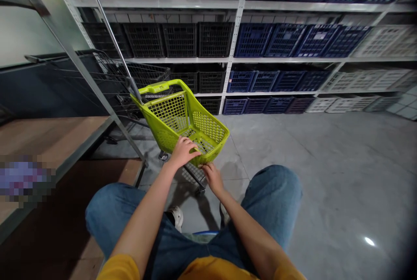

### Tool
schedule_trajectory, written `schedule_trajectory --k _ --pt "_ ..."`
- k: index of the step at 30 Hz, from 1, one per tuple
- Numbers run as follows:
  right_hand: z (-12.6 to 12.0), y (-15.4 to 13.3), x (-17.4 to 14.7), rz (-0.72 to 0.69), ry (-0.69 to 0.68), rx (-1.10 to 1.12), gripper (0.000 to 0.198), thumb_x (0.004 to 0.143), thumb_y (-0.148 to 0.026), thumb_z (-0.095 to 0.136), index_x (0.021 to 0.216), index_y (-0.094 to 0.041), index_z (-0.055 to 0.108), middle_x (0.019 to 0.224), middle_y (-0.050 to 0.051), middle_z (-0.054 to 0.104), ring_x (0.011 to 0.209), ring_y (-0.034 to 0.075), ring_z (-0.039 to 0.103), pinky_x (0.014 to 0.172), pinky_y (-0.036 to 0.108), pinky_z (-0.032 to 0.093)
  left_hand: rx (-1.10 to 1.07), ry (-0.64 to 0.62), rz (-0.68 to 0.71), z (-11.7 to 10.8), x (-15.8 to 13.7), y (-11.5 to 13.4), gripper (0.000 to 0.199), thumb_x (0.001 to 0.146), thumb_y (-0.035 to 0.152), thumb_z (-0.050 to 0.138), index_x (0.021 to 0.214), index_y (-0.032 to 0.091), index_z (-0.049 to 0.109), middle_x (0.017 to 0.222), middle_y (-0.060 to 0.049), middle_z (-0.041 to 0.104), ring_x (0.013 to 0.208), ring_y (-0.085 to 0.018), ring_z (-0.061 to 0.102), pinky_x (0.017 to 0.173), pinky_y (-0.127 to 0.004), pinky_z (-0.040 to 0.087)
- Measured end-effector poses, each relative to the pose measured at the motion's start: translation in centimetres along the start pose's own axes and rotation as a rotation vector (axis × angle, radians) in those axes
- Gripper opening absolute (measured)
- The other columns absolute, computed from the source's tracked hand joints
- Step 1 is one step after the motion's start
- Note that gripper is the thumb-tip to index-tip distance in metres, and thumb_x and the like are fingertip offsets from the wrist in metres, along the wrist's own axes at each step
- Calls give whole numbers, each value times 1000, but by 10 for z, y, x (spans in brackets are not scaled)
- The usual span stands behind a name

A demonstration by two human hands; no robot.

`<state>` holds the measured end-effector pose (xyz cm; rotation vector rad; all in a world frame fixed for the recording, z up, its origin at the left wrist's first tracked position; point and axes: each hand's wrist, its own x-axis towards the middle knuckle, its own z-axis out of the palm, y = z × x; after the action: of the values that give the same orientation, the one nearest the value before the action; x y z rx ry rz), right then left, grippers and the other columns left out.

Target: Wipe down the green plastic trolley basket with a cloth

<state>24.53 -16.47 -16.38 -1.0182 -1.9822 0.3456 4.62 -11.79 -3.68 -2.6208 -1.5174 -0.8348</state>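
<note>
At frame centre, the small lime-green plastic mesh trolley basket point(182, 117) is being steadied: left hand point(184, 152) curled over its near rim, right hand point(211, 176) apparently pinching beneath; firmer grip comes next.

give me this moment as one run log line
left hand: on near rim of small lime-green plastic mesh cart | right hand: under same rim | cart: upright, on grey floor

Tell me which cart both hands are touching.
The small lime-green plastic basket cart: the left hand and right hand rest on its near rim. The dark wire trolley behind stands untouched.
</note>
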Motion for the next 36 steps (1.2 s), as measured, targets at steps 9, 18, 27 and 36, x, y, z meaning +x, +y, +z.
schedule_trajectory --k 9,18,27,36 --pt "-30 -19 45 305 521 150 23 86 -14 44 97 -20 63 105 8 54 107 20 54 100 41 44 -13 22 -41 -1 -7 2 25 81 50 67 89 27 70 95 -2 70 110 -24 49 112 -51 27" --pt "-18 -15 38 233 357 272 20 83 -17 50 92 -21 68 105 8 58 104 21 55 96 39 44 -4 23 -68 -4 -14 0 25 82 50 66 90 27 70 96 -3 69 113 -25 48 113 -52 24" --pt "-16 -14 53 354 515 248 18 83 -18 48 90 -18 65 102 9 55 104 21 54 100 42 43 -4 32 -99 -1 -16 -1 23 82 49 66 89 28 70 96 -3 68 114 -26 48 114 -56 21" --pt "-11 -5 46 265 457 207 16 87 -22 49 100 -20 59 111 10 54 113 21 53 99 42 45 2 10 -69 -11 -23 -2 24 83 49 65 91 27 68 95 -3 67 112 -25 48 112 -52 27"
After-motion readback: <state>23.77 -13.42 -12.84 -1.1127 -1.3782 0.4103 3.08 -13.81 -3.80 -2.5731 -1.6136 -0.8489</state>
